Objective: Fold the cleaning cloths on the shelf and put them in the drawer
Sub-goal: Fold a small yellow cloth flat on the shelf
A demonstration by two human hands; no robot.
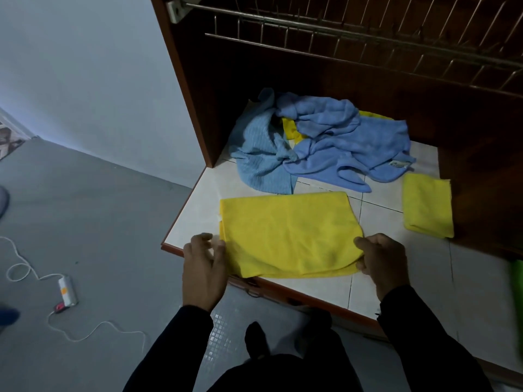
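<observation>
Gripping the half-folded yellow cloth [288,233] at both near corners.
Left hand [202,267] and right hand [382,261] are pinching it closed-fingered; it is lying flat at the tiled shelf's [396,281] front edge.

Dim, bluish light leaves the cabinet interior [311,80] in deep shadow, while wide-angle distortion bends the edges and a green blur [516,301] smears the right side.

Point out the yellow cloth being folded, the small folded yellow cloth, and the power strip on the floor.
Yellow cloth being folded [288,233]: head view, centre of its top layer.
Small folded yellow cloth [427,205]: head view, middle of its top face.
Power strip [67,290]: head view, middle of its white body.
</observation>
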